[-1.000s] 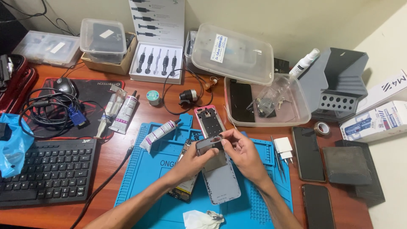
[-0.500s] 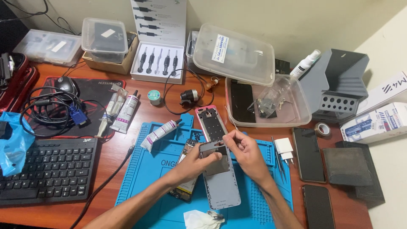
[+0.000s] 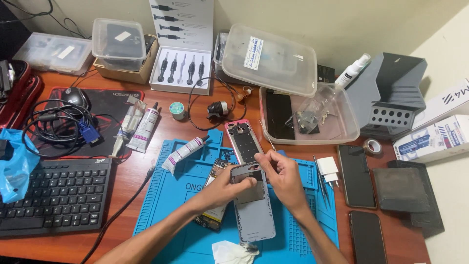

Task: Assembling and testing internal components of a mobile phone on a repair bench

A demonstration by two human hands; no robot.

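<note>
A grey phone back cover lies lengthwise on the blue work mat. My left hand grips its top left edge with the thumb on its dark inner panel. My right hand pinches the top right corner. An opened phone body with its battery showing lies just left of the cover, partly under my left forearm. A pink phone frame rests at the mat's far edge.
A black keyboard sits at the left, glue tubes and cables behind it. A clear tray with parts stands at the back. Tweezers, a white charger and dark phones lie to the right. A crumpled wipe sits near the front edge.
The grey cover has shifted slightly toward me and both hands have re-gripped its top end, the right hand's fingers closing in over the top corner.
</note>
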